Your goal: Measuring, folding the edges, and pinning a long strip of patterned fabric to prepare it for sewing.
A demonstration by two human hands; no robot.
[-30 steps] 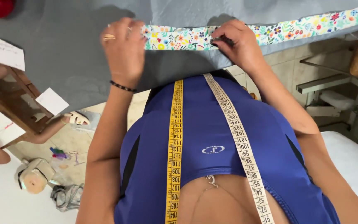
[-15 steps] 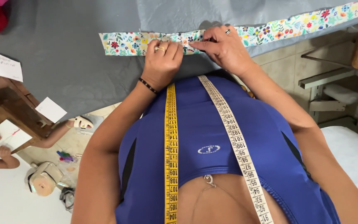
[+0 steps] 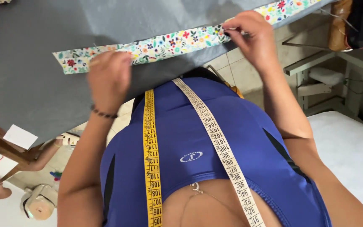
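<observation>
While a yellow tape measure (image 3: 150,168) hangs down my blue top (image 3: 198,143), my left hand (image 3: 109,80) rests flat and loose on the flowery strip (image 3: 177,42). My right hand (image 3: 253,35) pinches that strip farther along. It lies across the grey cloth (image 3: 43,38).

Yellow-and-white tape measure (image 3: 150,159) draped over a blue top (image 3: 190,138). White paper slip (image 3: 19,136) on a wooden frame (image 3: 5,145), lower left. Small tan machine (image 3: 38,204) on the floor below it. White padded surface (image 3: 345,147) and metal stand (image 3: 316,71) at right.
</observation>
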